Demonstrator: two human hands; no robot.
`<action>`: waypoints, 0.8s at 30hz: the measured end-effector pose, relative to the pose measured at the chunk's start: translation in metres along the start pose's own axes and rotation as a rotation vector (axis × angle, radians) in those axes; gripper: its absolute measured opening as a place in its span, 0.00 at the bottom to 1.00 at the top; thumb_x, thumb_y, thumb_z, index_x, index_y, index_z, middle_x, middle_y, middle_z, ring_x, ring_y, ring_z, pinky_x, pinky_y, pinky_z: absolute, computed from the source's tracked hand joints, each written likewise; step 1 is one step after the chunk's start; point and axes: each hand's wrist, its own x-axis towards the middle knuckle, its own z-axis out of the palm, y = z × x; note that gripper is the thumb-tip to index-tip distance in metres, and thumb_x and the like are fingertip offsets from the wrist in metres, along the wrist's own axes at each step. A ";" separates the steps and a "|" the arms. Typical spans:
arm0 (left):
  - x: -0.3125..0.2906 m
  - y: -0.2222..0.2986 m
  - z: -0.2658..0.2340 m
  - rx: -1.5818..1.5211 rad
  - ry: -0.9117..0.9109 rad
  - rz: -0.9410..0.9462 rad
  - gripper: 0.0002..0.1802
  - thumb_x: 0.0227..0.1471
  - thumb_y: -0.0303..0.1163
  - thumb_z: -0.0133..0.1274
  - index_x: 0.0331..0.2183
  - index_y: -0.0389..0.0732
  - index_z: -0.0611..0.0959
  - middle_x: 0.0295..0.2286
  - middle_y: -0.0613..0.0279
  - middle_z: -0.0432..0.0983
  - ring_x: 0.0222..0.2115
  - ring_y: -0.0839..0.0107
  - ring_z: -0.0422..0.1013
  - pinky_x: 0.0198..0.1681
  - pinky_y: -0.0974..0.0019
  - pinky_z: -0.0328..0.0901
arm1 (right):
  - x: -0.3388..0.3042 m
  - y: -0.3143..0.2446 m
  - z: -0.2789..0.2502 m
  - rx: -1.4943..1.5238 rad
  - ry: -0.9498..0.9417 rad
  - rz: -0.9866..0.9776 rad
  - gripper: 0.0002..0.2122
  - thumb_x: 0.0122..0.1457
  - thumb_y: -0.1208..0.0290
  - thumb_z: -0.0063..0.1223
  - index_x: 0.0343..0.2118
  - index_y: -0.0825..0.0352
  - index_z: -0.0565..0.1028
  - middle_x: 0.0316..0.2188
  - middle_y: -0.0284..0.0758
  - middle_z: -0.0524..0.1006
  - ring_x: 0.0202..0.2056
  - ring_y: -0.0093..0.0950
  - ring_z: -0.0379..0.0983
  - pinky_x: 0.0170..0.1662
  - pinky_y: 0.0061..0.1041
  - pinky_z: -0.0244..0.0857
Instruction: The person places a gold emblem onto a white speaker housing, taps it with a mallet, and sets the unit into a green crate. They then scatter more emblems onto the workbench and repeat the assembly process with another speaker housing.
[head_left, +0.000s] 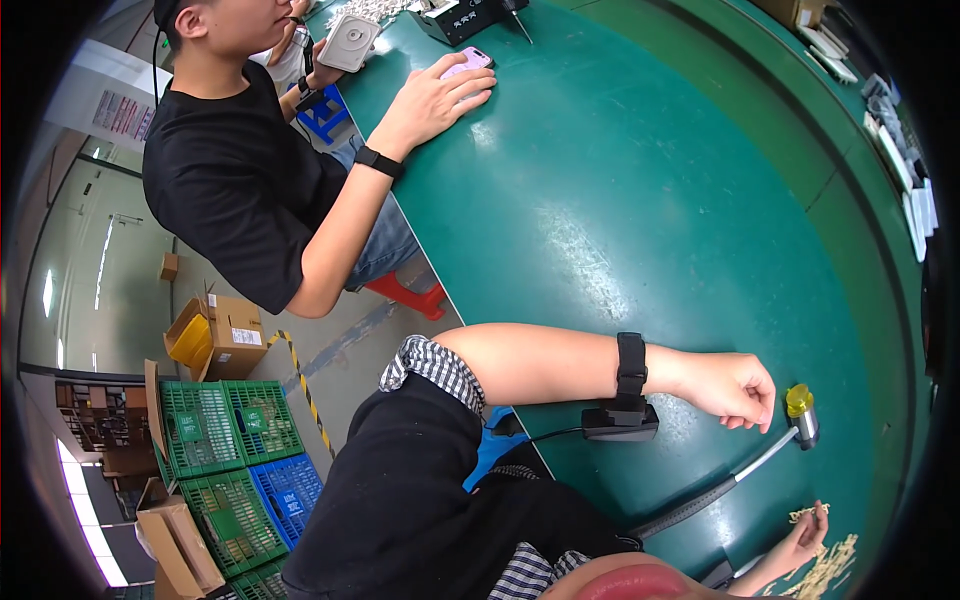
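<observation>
My left hand point(735, 390) hovers over the green table point(570, 180), a black strap round its wrist and a small black box hanging beneath. Its fingers are curled closed; whatever they hold, if anything, is hidden. Just right of it lies a mallet point(804, 425) with a yellow tip, a metal head and a black grip, not touched by the hand. At the lower right, my right hand point(793, 548) pinches a cluster of small pale-yellow pieces point(808, 513). Beneath it a loose pile of similar thin pieces point(828, 568) is spread on the table.
Across the left side sits a co-worker point(235, 180) in black, one hand point(440, 100) on a pink phone point(468, 63), the other holding a pale square case point(349, 43). A black device point(465, 18) stands at the far edge. Green crates point(200, 430) and cartons point(225, 340) stand on the floor.
</observation>
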 end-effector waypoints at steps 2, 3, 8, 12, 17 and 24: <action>0.000 0.000 0.000 0.005 0.000 -0.002 0.07 0.51 0.27 0.47 0.27 0.35 0.78 0.24 0.65 0.74 0.19 0.81 0.65 0.22 0.76 0.62 | 0.000 -0.001 0.000 0.001 0.000 0.001 0.10 0.59 0.76 0.44 0.43 0.71 0.69 0.44 0.35 0.72 0.40 0.20 0.67 0.43 0.17 0.59; 0.000 0.000 0.000 0.012 -0.002 -0.004 0.07 0.51 0.27 0.47 0.27 0.35 0.77 0.24 0.65 0.74 0.19 0.81 0.65 0.22 0.76 0.62 | 0.000 -0.001 0.001 0.005 0.000 -0.003 0.10 0.59 0.76 0.44 0.43 0.71 0.69 0.44 0.35 0.72 0.40 0.20 0.67 0.43 0.17 0.59; 0.000 -0.001 0.000 0.026 -0.007 -0.012 0.07 0.51 0.27 0.47 0.27 0.35 0.77 0.26 0.65 0.75 0.19 0.81 0.65 0.23 0.76 0.62 | -0.002 -0.002 0.001 0.011 0.004 0.001 0.10 0.59 0.76 0.44 0.43 0.71 0.69 0.44 0.35 0.72 0.40 0.20 0.67 0.43 0.17 0.59; -0.002 -0.001 0.000 0.005 -0.002 -0.009 0.07 0.51 0.28 0.47 0.27 0.35 0.77 0.27 0.64 0.75 0.19 0.81 0.65 0.23 0.76 0.62 | -0.002 -0.003 0.001 -0.003 0.001 0.011 0.10 0.59 0.76 0.44 0.43 0.71 0.69 0.44 0.35 0.72 0.40 0.20 0.67 0.43 0.16 0.60; 0.000 -0.002 0.000 0.000 -0.007 -0.002 0.07 0.51 0.28 0.47 0.28 0.35 0.77 0.27 0.65 0.75 0.20 0.81 0.65 0.23 0.75 0.62 | -0.002 -0.007 0.001 -0.022 0.009 0.022 0.10 0.59 0.77 0.44 0.43 0.72 0.69 0.44 0.35 0.72 0.39 0.19 0.68 0.41 0.16 0.60; 0.000 0.001 -0.003 0.037 -0.017 -0.019 0.07 0.51 0.28 0.47 0.28 0.36 0.77 0.26 0.65 0.75 0.20 0.81 0.66 0.23 0.75 0.63 | -0.004 -0.018 0.005 -0.049 0.016 0.043 0.11 0.58 0.78 0.44 0.44 0.72 0.69 0.44 0.35 0.72 0.38 0.19 0.67 0.41 0.15 0.60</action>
